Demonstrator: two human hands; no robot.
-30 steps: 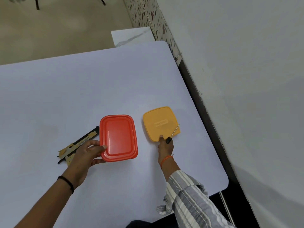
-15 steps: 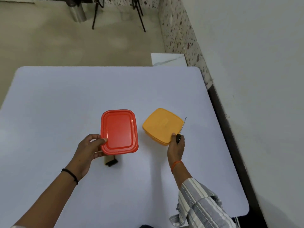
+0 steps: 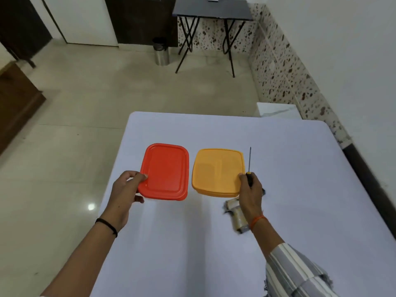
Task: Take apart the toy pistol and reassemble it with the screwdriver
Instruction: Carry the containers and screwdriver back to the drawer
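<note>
While the white table (image 3: 192, 243) lies bare beyond the two containers up to its far edge and out to its right edge by the wall, the left hand (image 3: 126, 189) pinches the near left corner of the red container (image 3: 166, 171) close to the table's left edge, and the right hand (image 3: 250, 194) curls round the screwdriver (image 3: 249, 166), thumb on the orange container (image 3: 218, 171). The toy pistol (image 3: 235, 215) lies blurred under the right wrist. Half a second ago only its tip showed below the red container, and both containers now sit squarer, side by side.
</note>
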